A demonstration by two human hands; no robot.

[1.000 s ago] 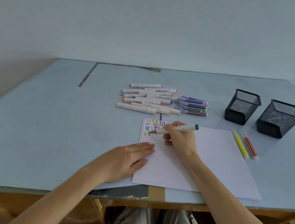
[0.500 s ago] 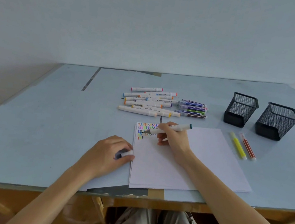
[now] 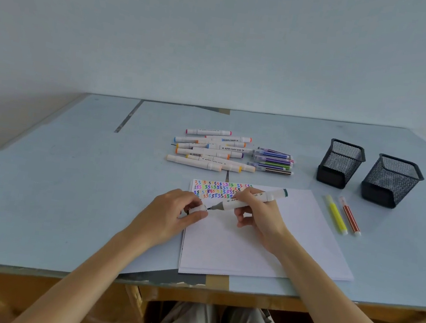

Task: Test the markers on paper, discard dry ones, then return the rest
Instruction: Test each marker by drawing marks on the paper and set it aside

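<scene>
My right hand [image 3: 258, 218] grips a white marker with a dark green end [image 3: 253, 199], its dark tip pointing left just above the paper [image 3: 263, 242]. My left hand [image 3: 173, 215] pinches the marker's white cap [image 3: 198, 209], whose mouth is right at the tip. Rows of coloured squiggles [image 3: 219, 190] fill the paper's top left corner. A pile of white markers [image 3: 210, 150] lies beyond the paper, with thin coloured pens [image 3: 273, 161] beside it. A yellow marker [image 3: 336, 214] and a red marker [image 3: 350, 216] lie to the right of the paper.
Two black mesh pen cups [image 3: 340, 163] [image 3: 391, 180] stand at the right rear of the blue table [image 3: 69, 184]. The table's front edge runs just below the paper, with my knees under it. A wall rises behind the table.
My right hand lifted the marker off the squiggles and swung its tip left. My left hand, flat on the paper before, picked up the cap and brought it to the tip.
</scene>
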